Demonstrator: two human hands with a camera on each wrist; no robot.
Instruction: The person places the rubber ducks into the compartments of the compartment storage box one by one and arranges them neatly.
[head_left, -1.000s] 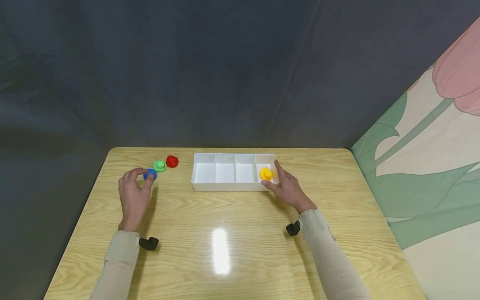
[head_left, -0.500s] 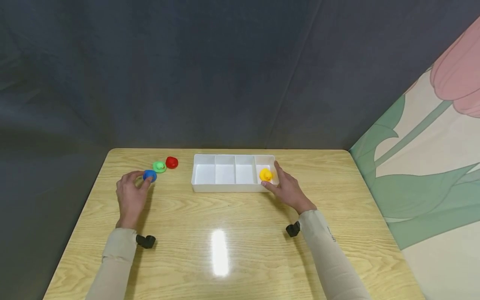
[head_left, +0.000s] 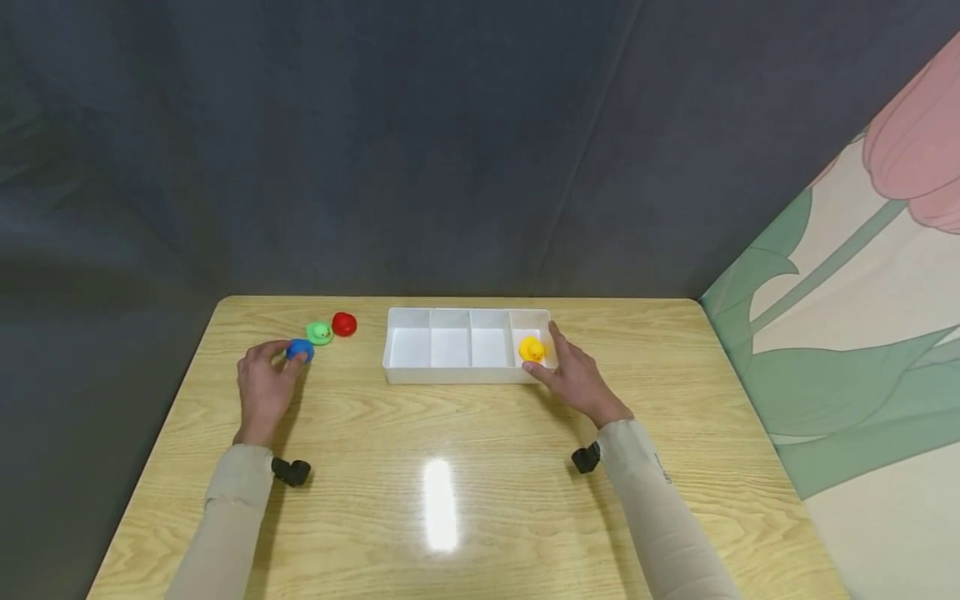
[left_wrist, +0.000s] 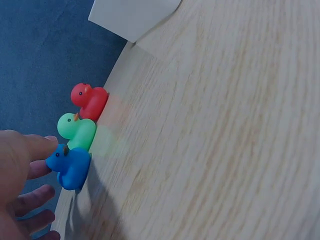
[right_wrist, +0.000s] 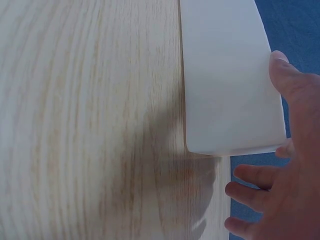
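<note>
At the table's far left, my left hand (head_left: 264,385) pinches a blue rubber duck (left_wrist: 74,167) by its head, between thumb and finger. The other fingers stay spread behind it. Beside the blue duck are a green rubber duck (left_wrist: 81,134) and a red rubber duck (left_wrist: 93,102), in a row. My right hand (head_left: 577,379) holds the right end of a white divided tray (head_left: 461,376), thumb at the near rim and index finger along the end wall. A yellow rubber duck (head_left: 532,349) sits in the tray's rightmost compartment. Whether the blue duck touches the table is hard to tell.
The wooden table (head_left: 360,467) ends at a dark curtain (head_left: 450,167) along the back and left. A flower-patterned cloth (head_left: 862,333) hangs on the right. Glare marks the table's front middle.
My left hand has shifted slightly, and more of the blue duck shows beside its fingers. The right hand, the tray and the other ducks have stayed in place.
</note>
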